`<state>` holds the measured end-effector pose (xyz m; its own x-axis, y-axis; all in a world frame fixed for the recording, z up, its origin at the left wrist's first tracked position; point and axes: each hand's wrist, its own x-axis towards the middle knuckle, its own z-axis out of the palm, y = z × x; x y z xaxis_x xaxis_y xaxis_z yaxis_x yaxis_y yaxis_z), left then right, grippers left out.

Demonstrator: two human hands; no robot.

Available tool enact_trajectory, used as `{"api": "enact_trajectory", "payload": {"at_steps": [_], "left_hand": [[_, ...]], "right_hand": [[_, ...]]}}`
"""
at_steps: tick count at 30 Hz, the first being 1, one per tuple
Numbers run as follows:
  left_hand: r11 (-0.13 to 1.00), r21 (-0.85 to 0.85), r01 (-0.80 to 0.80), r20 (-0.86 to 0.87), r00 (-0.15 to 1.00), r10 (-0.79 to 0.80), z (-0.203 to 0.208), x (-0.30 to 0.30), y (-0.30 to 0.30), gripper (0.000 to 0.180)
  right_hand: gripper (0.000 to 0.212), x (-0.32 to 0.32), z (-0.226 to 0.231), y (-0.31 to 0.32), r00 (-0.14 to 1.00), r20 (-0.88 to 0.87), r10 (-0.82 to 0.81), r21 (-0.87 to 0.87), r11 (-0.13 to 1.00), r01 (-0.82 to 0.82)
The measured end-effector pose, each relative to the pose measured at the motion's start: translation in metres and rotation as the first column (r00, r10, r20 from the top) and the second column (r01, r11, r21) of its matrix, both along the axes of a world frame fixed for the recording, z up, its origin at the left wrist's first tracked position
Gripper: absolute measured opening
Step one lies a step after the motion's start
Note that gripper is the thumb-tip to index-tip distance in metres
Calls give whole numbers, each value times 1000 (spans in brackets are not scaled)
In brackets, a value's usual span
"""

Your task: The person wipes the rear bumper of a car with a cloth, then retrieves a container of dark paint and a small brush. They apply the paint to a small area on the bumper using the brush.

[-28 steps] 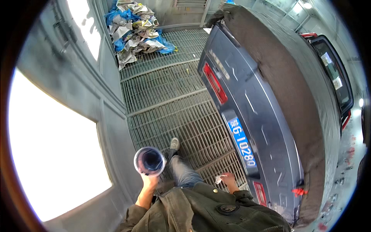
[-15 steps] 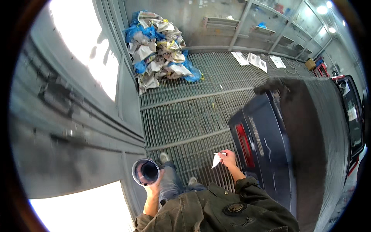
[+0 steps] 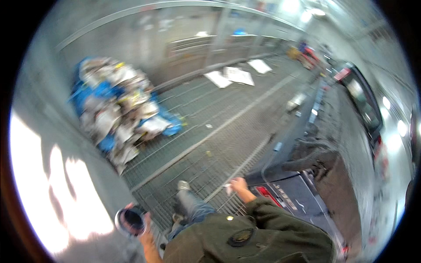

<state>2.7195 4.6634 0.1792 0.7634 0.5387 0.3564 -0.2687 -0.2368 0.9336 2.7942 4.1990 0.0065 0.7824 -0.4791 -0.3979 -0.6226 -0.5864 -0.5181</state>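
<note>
At the lower left, my left hand [image 3: 146,229] is wrapped round a cup [image 3: 119,224] with a pale rim and dark liquid inside. My right hand [image 3: 240,185], held out in front of my body, pinches a small white piece of paper or cloth [image 3: 228,189]. Just to the right of that hand is the dark blue tailgate [image 3: 313,202] of a vehicle, with a red tail light [image 3: 266,195]. A dark cover [image 3: 344,188] lies over the vehicle beside the tailgate. Motion blurs the picture somewhat.
A heap of crumpled paper and blue plastic [image 3: 116,105] lies on the slatted grating floor [image 3: 188,153] by the left wall. White sheets [image 3: 239,76] lie along the far wall. The covered vehicle's side stretches away to the right, past a dark window [image 3: 362,98].
My view has swung to the right and I have stepped forward along the vehicle's side. Both hands keep their hold on the cup and the white piece.
</note>
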Motion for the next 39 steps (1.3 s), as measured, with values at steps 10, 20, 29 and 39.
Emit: {"api": "enact_trajectory", "payload": {"at_steps": [10, 20, 29, 39], "left_hand": [[985, -5, -173, -142, 975, 170, -74, 212, 65, 62], [869, 431, 242, -29, 967, -255, -51, 392, 62, 68], [700, 14, 714, -133, 695, -706, -214, 477, -47, 62], [617, 35, 786, -260, 603, -754, -301, 402, -181, 29]], "right_hand": [[79, 452, 248, 417, 855, 518, 23, 832, -249, -497], [44, 498, 129, 365, 724, 661, 198, 534, 553, -639], [104, 111, -69, 201, 785, -612, 99, 307, 944, 120], [89, 15, -79, 189, 667, -744, -27, 110, 981, 162]]}}
